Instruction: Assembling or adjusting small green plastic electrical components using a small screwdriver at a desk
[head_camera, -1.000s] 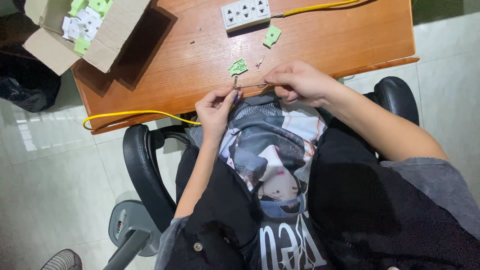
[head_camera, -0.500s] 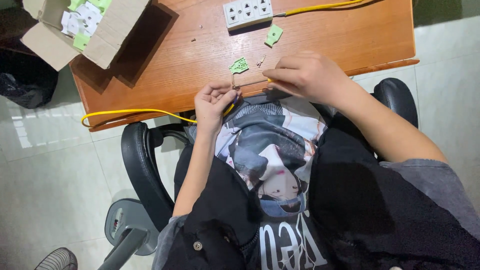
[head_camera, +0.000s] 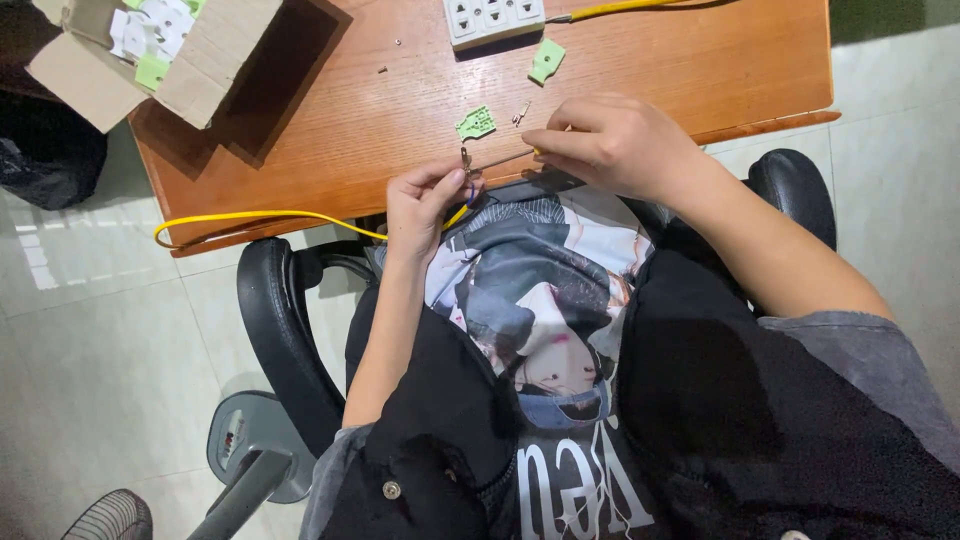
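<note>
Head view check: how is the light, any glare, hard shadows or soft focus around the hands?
Head view: even indoor light; the left hand and right hand are sharp. The cardboard box throws a dark shadow on the wooden table. A window reflection glares on the tiled floor. Edges bow slightly from the wide lens.

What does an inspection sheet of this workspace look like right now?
Surface: wooden desk, brown, bare at right.
Job's things: left hand pinches the yellow cable end with a small metal piece; right hand holds a thin tool against it.
Clutter: green parts, screws, white socket strip, cardboard box of white and green parts.
Grip: both hands closed on their items.
Cables: one yellow cable loops off the desk's near edge; another leaves the strip.
Surroundings: black chair, tiled floor, fan.
</note>
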